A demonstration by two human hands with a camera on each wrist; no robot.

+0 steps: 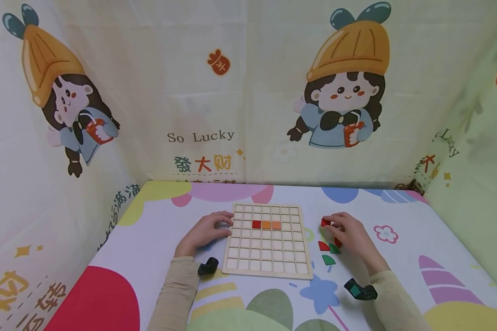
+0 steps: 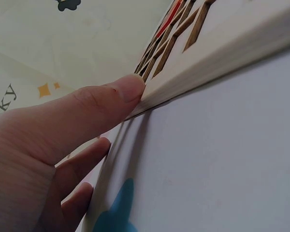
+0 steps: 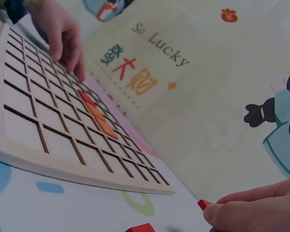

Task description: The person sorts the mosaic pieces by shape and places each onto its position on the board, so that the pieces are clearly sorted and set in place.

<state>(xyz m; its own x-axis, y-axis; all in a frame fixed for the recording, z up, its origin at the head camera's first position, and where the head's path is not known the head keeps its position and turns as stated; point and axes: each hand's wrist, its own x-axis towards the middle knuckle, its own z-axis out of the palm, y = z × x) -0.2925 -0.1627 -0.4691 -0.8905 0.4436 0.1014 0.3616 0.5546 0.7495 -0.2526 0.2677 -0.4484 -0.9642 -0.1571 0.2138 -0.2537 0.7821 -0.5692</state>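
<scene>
Three tiles sit in the board, most cells empty; my left hand steadies its edge, fingers relaxed, my right hand pinches a red tile.

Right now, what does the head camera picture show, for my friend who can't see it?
A person's left hand rests at the edge of a wooden grid board holding three red and orange tiles, while the right hand pinches a red piece beside it.

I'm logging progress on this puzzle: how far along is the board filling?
Barely begun. Three tiles, one red and two orange, sit in a row on the wooden grid board. The left hand steadies its edge; the right hand pinches a red piece. Loose pieces and nearly all cells remain.
</scene>
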